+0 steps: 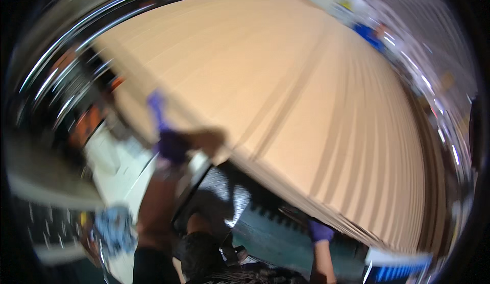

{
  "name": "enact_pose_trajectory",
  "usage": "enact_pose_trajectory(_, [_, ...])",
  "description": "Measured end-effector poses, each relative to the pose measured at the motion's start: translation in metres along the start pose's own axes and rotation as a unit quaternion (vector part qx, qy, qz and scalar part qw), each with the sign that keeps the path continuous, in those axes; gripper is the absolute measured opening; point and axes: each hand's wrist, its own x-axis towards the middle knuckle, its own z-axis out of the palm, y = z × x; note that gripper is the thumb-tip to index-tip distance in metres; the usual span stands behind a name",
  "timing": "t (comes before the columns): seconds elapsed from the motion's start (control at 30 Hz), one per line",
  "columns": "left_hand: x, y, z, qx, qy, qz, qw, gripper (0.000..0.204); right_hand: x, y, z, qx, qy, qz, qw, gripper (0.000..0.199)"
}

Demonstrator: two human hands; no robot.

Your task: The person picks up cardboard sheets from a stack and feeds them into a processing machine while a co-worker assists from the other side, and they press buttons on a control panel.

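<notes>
A very broad stack of tan cardboard sheets [255, 69] fills the middle of the view, its right part showing many layered, fanned edges. My left hand [173, 145], in a purple glove, is at the near left edge of the sheets. A bright violet strip rises from it, too smeared to tell whether it is a finger or something held. Beside that hand is a blurred brown patch. My right hand [320, 231], also purple-gloved, is against the near edge of the stack, farther right; the sheets hide its fingers.
Dark machinery with shiny metal rails [66, 74] curves along the left. A green surface [270, 233] lies below the stack's near edge. A blue-lit panel [400, 271] is at lower right, and a blue crumpled thing [116, 228] at lower left.
</notes>
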Motion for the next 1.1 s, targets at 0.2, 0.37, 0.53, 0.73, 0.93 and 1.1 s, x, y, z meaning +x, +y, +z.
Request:
enact_pose_trajectory(0.2, [0.053,0.029,-0.045,-0.29,0.036,-0.36,0.886,0.056,0.034,0.051,0.064,0.031,0.165,-0.166,0.972,0.052])
enact_pose_trajectory(0.37, [0.075,0.051,-0.01,-0.32,-0.018,-0.529,0.786,0.062,0.01,0.055,0.08,0.056,0.126,-0.08,0.987,0.052])
enact_pose_trajectory(0.53, [0.103,0.057,-0.032,-0.31,-0.018,-0.535,0.786,0.065,0.019,0.014,0.082,0.082,0.104,-0.083,0.988,0.052])
enact_pose_trajectory(0.73, [0.103,0.038,-0.031,-0.284,-0.076,-0.431,0.853,0.065,0.029,0.016,0.074,0.086,0.109,-0.068,0.988,0.051])
enact_pose_trajectory(0.93, [0.106,0.038,-0.03,-0.331,-0.063,-0.473,0.814,0.066,0.024,0.028,0.078,0.091,0.11,-0.06,0.988,0.051])
enact_pose_trajectory(1.1, [0.103,0.034,-0.046,-0.23,-0.01,-0.439,0.869,0.069,0.025,0.022,0.078,0.089,0.1,-0.064,0.989,0.051])
